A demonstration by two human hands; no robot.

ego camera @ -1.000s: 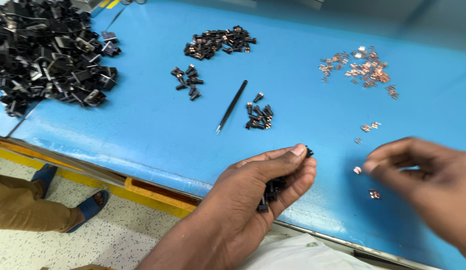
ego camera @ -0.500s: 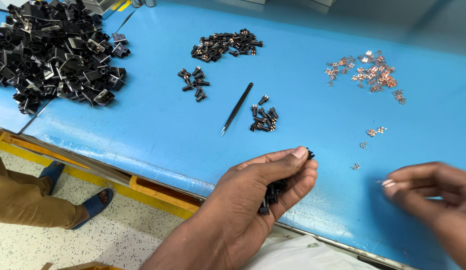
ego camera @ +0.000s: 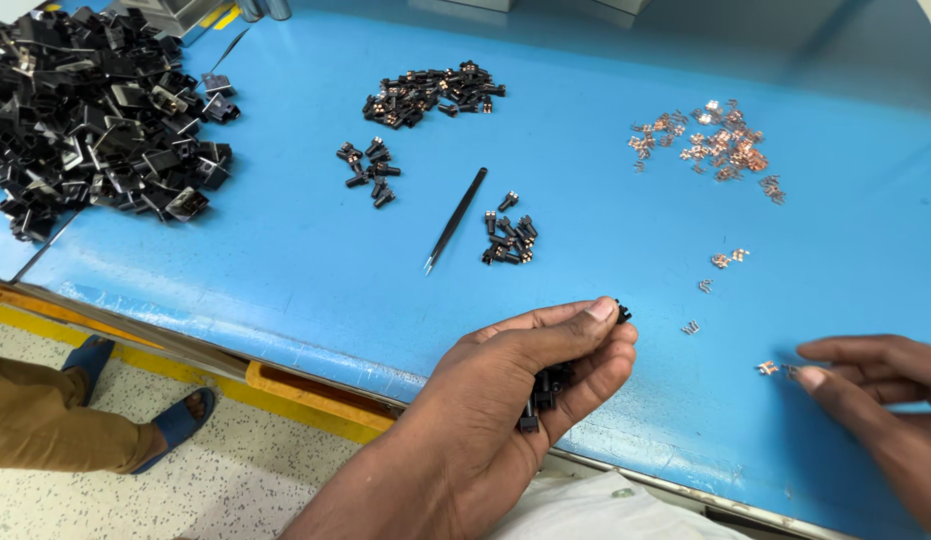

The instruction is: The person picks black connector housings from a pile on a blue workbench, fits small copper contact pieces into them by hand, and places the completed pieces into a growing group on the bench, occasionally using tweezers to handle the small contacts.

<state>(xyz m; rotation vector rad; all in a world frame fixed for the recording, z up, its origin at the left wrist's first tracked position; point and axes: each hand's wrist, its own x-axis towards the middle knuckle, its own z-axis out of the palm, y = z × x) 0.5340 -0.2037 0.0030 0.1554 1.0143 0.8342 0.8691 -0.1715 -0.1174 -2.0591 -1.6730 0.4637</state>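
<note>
Black moulded plastic parts sit bunched in the curled left hand, one more pinched between its thumb and forefinger at the near edge of the smooth blue worktop, while the right hand, fingers nearly together, touches a tiny copper clip on the surface. Farther off lie slim black tweezers, small clusters of black pieces and a scatter of shiny copper clips. Since half a second ago, the right hand has slid slightly leftward to the clip.
</note>
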